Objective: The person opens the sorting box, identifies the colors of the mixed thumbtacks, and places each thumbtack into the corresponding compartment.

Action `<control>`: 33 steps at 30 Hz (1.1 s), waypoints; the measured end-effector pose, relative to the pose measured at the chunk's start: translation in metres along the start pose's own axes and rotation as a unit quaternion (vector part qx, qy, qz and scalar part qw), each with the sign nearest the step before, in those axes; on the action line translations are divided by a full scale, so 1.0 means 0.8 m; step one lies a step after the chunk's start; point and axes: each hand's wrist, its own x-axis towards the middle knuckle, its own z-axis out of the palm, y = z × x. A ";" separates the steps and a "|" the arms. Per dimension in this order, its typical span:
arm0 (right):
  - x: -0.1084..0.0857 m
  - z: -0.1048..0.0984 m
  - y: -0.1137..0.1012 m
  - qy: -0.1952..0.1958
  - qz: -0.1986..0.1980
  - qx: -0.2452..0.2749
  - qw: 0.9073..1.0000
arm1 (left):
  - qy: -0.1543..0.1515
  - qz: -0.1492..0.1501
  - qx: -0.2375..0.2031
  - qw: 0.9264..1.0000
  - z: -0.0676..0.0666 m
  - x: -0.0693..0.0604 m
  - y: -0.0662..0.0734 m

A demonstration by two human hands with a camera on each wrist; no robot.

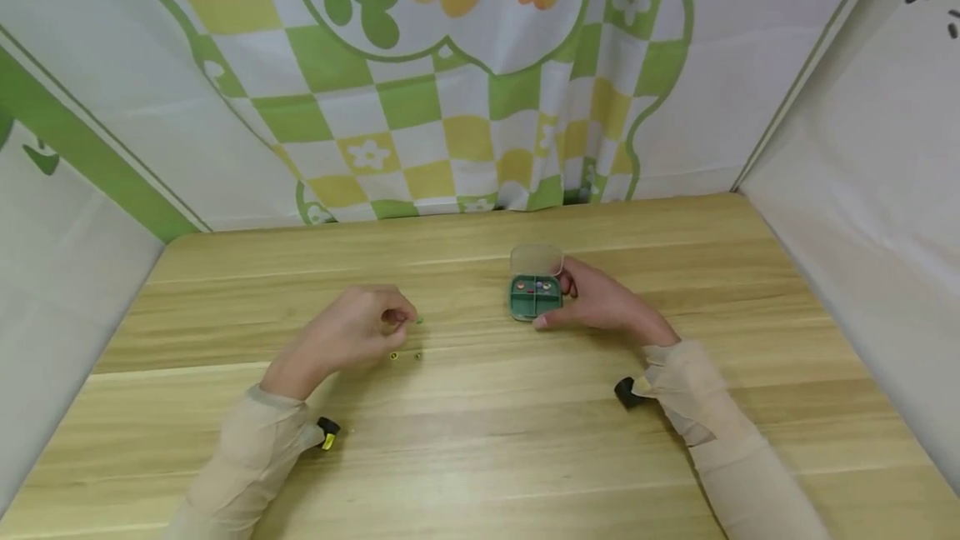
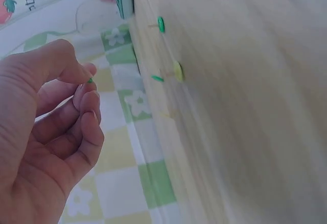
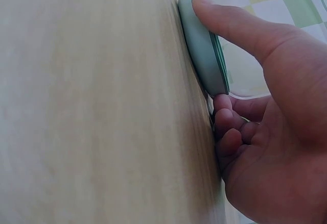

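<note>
Left wrist view: the left hand [image 2: 46,147] is raised over the table, thumb and fingertip pressed together on a tiny green piece [image 2: 90,80], most of which the fingers hide; the other fingers are bent in toward the palm.
Loose pieces: near that hand, three small items lie apart from one another on the wood, a yellow disc [image 1: 393,355] with a dark centre, a green disc [image 1: 418,356] to its right, and a second green disc [image 1: 420,320] farther back, just beside the fingertips.
Right hand: well apart from the left, the right hand [image 1: 600,300] is clamped on the right side of a green case, its thumb at the near edge and its other fingers curled by the far edge.
Green case: the green case [image 1: 522,307] sits on the table, its inside split by crossed dividers; coloured bits [image 1: 521,285] lie in the two far compartments.
Lid: the clear lid [image 1: 535,260] stands raised along the far side.
Sleeves: beige cloth covers both forearms, with a black device [image 1: 627,392] at each wrist.
Table: pale wood grain [image 1: 480,448].
Backdrop: a checked curtain [image 1: 408,94] in green, yellow and white, with flowers, hangs behind.
</note>
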 end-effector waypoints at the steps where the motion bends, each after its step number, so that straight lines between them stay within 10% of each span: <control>1: 0.000 0.000 0.000 0.002 0.001 -0.004 1.000 | -0.002 0.008 0.003 1.000 0.001 0.004 0.002; 19: 0.000 0.001 0.001 -0.003 0.012 -0.005 1.000 | -0.003 0.131 0.045 0.990 0.013 0.079 0.031; 33: 0.001 0.001 0.000 0.000 0.009 0.000 1.000 | -0.040 0.137 0.041 0.989 0.035 0.131 0.056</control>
